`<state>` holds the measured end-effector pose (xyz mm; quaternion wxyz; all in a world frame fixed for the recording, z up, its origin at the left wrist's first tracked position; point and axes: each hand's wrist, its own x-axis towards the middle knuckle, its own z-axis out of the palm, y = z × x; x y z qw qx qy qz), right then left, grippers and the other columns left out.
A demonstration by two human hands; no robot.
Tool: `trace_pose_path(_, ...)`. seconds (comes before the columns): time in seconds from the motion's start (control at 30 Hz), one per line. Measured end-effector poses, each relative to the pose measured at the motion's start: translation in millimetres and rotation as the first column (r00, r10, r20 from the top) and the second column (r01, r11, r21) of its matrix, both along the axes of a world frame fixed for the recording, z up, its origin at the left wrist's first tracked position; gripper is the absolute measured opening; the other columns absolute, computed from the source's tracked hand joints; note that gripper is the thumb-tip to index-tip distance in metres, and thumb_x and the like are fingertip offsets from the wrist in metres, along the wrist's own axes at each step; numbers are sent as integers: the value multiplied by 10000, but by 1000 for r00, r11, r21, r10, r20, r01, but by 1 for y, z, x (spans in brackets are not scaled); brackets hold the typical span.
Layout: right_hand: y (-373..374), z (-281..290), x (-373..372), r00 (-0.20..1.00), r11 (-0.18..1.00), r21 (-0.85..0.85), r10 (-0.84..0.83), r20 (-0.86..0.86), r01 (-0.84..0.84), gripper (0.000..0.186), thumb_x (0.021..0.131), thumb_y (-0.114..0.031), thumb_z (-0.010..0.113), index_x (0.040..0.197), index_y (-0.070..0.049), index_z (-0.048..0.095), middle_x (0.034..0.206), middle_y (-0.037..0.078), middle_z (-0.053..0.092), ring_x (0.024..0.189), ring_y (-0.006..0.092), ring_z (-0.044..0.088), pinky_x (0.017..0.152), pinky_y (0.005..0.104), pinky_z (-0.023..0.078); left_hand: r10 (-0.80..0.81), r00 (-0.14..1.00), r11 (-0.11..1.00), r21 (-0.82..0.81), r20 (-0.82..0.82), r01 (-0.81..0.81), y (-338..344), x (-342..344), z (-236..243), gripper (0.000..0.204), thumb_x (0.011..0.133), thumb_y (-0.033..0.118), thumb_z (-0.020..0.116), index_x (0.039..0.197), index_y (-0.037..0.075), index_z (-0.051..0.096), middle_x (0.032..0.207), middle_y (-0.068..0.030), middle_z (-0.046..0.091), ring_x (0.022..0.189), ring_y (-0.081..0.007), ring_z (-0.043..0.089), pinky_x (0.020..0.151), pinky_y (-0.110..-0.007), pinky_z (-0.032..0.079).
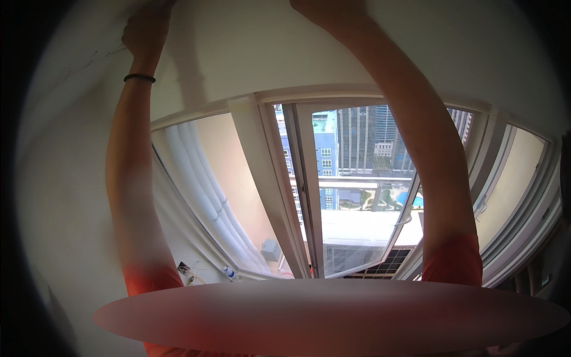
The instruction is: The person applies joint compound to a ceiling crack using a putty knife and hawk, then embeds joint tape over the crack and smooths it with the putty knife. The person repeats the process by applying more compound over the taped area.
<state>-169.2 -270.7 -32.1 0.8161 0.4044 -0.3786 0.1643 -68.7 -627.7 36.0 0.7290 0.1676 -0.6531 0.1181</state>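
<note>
Both my arms are raised toward the top of the head view, against a pale wall or ceiling (250, 53). My left hand (143, 33), with a dark band on its wrist, is curled closed beside the surface at the upper left; whatever it holds, if anything, is hidden past the top edge. My right hand (324, 9) is at the top edge right of centre, its fingers cut off or hidden. Below the hands stretches a white-framed window (262, 178), with an open middle sash (316, 196) and a curved handle (406, 219).
A sheer white curtain (202, 178) hangs at the left pane. A small grey box (270, 250) and a blue-and-white bottle (229, 272) sit low at the left. More window panes (505, 178) stand at the right. Tall buildings (380, 137) show outside, far below a railing (357, 180).
</note>
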Motion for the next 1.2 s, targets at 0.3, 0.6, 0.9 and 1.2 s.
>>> trace_pose_path(0.3, 4, 3, 6, 964, 964, -70, -251, 92, 258, 462, 942, -176, 631, 1341, 48, 568, 1346, 204, 563, 1271, 360, 512, 1130, 478, 389, 236, 959, 950, -246, 156, -193, -110, 10, -6, 407, 1049, 465, 473, 1291, 216, 687, 1224, -105, 717, 1086, -347, 693, 875, -463, 574)
trace_pose_path(0.6, -17, -9, 3, 912, 935, -41, -332, 242, 352, 490, 995, -227, 582, 1405, 38, 538, 1401, 181, 532, 1322, 332, 479, 1164, 459, 366, -761, 648, 648, 22, 1, 761, -203, 0, -17, 226, 969, 244, 670, 989, 43, 772, 960, -78, 759, 873, -218, 672, 824, -318, 532)
trace_pose_path(0.9, -8, -11, 12, 868, 895, -51, -414, 274, 443, 508, 999, -237, 579, 1427, 31, 521, 1409, 176, 528, 1332, 332, 471, 1178, 463, 346, -830, 433, 449, 39, -351, 893, -166, -51, -24, 172, 949, 133, 664, 1023, 17, 767, 972, -52, 744, 877, -153, 635, 821, -295, 515)
trace_pose_path(1.2, -18, -4, 24, 913, 927, -66, -348, 211, 369, 481, 985, -222, 596, 1388, 38, 557, 1374, 186, 553, 1294, 337, 501, 1157, 466, 366, -679, 688, 711, 3, -256, 703, -201, 2, -6, 410, 972, 305, 663, 1237, -4, 714, 1187, -121, 742, 1049, -208, 688, 928, -332, 535)
